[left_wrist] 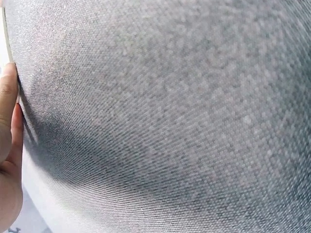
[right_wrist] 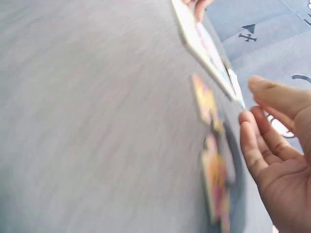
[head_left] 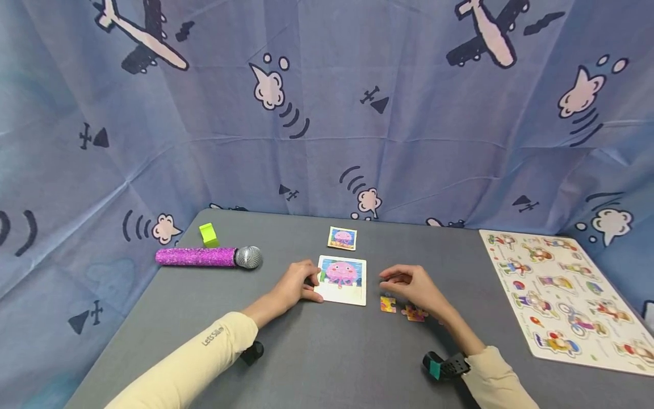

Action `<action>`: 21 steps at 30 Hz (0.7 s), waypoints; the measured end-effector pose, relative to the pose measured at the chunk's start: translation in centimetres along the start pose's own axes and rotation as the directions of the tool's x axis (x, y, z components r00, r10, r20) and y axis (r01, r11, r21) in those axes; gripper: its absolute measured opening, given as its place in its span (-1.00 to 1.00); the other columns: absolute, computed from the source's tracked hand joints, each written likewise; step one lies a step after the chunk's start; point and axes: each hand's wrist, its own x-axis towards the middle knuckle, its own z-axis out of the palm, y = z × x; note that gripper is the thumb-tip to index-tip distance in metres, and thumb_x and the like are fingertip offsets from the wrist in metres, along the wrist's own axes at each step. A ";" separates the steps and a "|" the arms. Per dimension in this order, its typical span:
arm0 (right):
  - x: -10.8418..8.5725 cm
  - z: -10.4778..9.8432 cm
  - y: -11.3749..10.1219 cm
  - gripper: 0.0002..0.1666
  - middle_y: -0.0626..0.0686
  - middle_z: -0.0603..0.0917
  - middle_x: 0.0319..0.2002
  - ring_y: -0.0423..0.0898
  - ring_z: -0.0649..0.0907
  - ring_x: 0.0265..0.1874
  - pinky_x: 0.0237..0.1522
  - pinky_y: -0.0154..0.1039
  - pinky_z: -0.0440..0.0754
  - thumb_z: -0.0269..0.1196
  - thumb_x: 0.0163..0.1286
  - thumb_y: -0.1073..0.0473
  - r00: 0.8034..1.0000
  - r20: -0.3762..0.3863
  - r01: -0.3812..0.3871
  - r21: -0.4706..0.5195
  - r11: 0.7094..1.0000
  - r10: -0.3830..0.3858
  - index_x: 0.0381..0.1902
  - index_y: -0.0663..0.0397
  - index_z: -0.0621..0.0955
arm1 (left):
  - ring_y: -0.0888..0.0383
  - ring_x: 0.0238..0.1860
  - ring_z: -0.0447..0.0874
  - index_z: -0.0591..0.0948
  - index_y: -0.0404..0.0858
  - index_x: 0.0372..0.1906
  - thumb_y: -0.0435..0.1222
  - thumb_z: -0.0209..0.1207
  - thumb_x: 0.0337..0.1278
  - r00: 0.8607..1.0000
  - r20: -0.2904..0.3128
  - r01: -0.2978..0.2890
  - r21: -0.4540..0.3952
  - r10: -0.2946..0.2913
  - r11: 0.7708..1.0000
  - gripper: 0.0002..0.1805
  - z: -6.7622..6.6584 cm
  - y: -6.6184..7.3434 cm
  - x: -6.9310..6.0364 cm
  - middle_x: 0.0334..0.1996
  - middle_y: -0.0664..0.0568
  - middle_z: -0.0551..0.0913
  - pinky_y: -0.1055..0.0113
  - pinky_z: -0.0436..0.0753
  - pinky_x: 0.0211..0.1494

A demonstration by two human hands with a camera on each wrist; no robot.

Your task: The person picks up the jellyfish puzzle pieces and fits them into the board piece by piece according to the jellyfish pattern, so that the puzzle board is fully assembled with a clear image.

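Note:
A small white-framed jigsaw board [head_left: 351, 296] with a pink octopus-like picture lies on the grey table. My left hand [head_left: 294, 286] holds its left edge, with thumb and fingertips against the frame; the left wrist view shows only part of that hand [left_wrist: 8, 141] at the edge. To the board's right hovers my right hand [head_left: 415, 288], fingers loosely bent and nothing seen between them. Below it lie a loose yellow-orange jigsaw piece [head_left: 388, 304] and more pieces [head_left: 414, 313], partly hidden by the hand. In the right wrist view, thumb and fingers of the right hand [right_wrist: 282, 150] stand apart.
A small picture card [head_left: 342, 238] of the same pink creature lies behind the board. At the left are a purple glittery microphone [head_left: 204, 257] and a green block [head_left: 208, 234]. A large white picture board [head_left: 557, 295] lies at the right. A patterned blue curtain [head_left: 327, 113] hangs behind.

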 end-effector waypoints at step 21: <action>-2.8 -0.8 0.7 -0.70 -0.06 0.62 -0.25 -0.12 0.63 -0.28 -0.23 -0.21 0.63 0.53 -0.02 0.09 0.991 0.002 0.124 -0.399 0.908 -0.134 -0.31 0.08 0.74 | 0.03 -0.24 0.59 0.55 -0.40 -0.53 -0.39 0.56 -0.43 0.999 0.009 0.048 -0.023 -0.048 0.999 -0.64 0.0 0.2 0.0 -0.45 -0.04 0.51 0.54 0.63 -0.31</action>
